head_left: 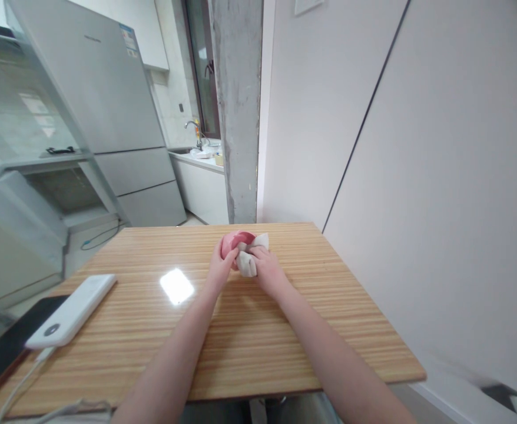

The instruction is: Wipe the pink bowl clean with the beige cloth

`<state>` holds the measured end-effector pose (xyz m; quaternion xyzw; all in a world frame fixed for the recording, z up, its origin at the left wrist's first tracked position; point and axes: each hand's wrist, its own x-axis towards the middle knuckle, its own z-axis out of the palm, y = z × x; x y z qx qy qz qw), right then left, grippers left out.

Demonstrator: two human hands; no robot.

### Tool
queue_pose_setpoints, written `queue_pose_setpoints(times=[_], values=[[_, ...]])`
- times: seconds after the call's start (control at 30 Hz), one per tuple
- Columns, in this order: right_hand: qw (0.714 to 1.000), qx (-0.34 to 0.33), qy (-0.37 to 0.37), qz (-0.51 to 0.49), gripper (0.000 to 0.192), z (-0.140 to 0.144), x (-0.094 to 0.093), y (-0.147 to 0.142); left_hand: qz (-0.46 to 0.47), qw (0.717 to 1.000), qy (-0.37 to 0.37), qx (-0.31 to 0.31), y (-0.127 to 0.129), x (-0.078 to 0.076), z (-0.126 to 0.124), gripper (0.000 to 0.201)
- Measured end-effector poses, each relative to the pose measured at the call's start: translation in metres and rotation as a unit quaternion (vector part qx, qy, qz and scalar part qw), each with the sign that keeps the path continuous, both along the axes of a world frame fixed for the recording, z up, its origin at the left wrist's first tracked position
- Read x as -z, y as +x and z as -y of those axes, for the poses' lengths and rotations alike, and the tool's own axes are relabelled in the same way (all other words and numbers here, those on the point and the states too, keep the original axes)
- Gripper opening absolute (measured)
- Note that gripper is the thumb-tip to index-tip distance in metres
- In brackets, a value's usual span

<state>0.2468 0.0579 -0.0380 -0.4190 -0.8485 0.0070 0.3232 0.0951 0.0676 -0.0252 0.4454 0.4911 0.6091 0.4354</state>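
Observation:
Toward the far side of the table, a pink bowl (231,241) is tilted with its opening turned to the right. My left hand (221,265) grips it by its left side, thumb at the near rim. A white cloth or paper wipe (247,265) is bunched in my right hand (267,268), pressed against the bowl's opening. One corner of the wipe sticks up above my right fingers. The inside of the bowl is mostly hidden by the wipe and my fingers.
The wood-grain table (329,330) ends at a wall on the right. At left lie a white power bank (75,312) with a cable (24,380) and a dark phone-like slab (6,347). Beyond the table stand a fridge (103,88) and a concrete pillar (241,112).

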Motion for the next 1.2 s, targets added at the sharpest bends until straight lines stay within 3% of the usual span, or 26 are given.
queue_pose_setpoints(times=[0.1, 0.2, 0.37, 0.47, 0.67, 0.77, 0.87, 0.93, 1.07, 1.2], values=[[0.999, 0.04, -0.007, 0.025, 0.013, 0.002, 0.0, -0.004, 0.012, 1.0, -0.019, 0.013, 0.003, 0.002, 0.001, 0.074], [0.999, 0.035, -0.032, 0.009, 0.015, 0.002, 0.004, -0.007, 0.023, 0.999, -0.026, -0.008, 0.013, 0.007, 0.004, 0.082], [0.999, -0.028, -0.03, -0.013, 0.019, 0.0, 0.003, -0.005, 0.043, 0.996, -0.074, 0.015, 0.006, 0.003, 0.003, 0.069], [0.999, -0.03, -0.012, -0.003, 0.019, 0.002, -0.001, -0.003, 0.028, 0.997, -0.074, 0.013, -0.002, -0.002, 0.001, 0.066], [0.999, 0.013, 0.001, 0.041, 0.013, 0.01, -0.004, -0.007, 0.081, 0.995, -0.058, 0.032, 0.011, 0.003, 0.005, 0.1], [0.999, 0.015, 0.014, 0.041, 0.014, 0.012, -0.006, -0.01, 0.065, 0.997, -0.011, 0.031, 0.006, 0.002, 0.004, 0.083], [0.999, -0.007, 0.017, 0.05, 0.014, 0.012, -0.009, -0.01, 0.002, 0.999, -0.01, 0.032, -0.009, -0.004, 0.0, 0.065], [0.998, -0.016, 0.017, 0.056, 0.015, 0.011, -0.011, -0.008, -0.012, 0.999, -0.021, 0.047, -0.015, -0.008, -0.002, 0.068], [0.998, 0.01, 0.014, 0.068, 0.014, 0.011, -0.011, -0.008, 0.054, 0.996, -0.053, 0.047, -0.006, -0.007, 0.002, 0.087], [0.999, 0.019, 0.009, 0.05, 0.012, 0.011, -0.007, -0.011, 0.079, 0.995, -0.037, 0.041, 0.004, -0.004, 0.005, 0.077]])
